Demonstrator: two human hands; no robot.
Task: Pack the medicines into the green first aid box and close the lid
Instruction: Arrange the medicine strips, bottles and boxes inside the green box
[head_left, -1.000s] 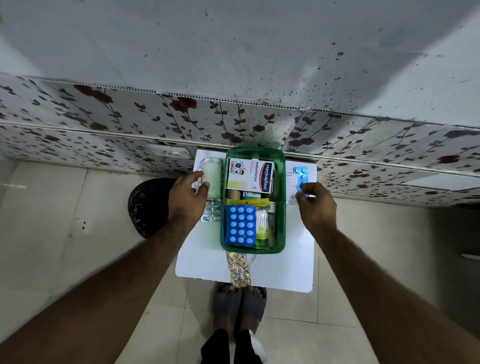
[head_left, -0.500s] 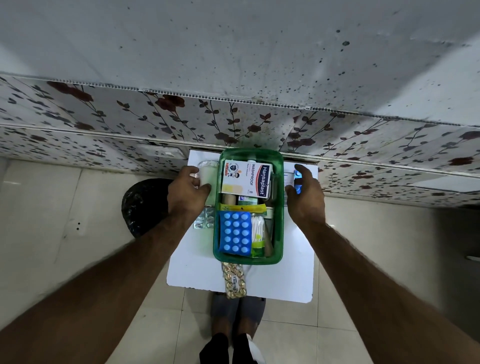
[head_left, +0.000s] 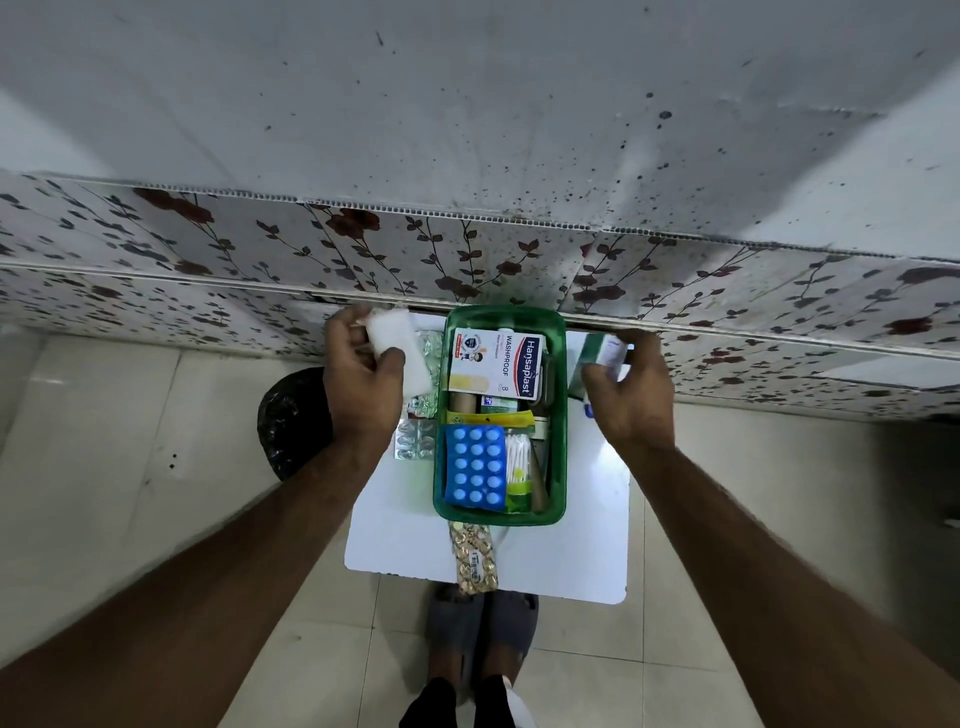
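Currently green first aid box (head_left: 559, 415) open, packed (Hansaplast carton (head_left: 496, 366) far end); left hand (head_left: 363, 382) grips white roll (head_left: 397, 345), right hand (head_left: 631, 397) grips small carton (head_left: 602, 353); white worktop (head_left: 571, 551), tiled floor (head_left: 104, 467).

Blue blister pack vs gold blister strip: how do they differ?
The blue blister pack lies inside the green first aid box; the gold blister strip lies outside, on the white table, overhanging its near edge. The blue pack is wide with large round pills; the gold strip is narrow with small ones. Neither is held by the hands.
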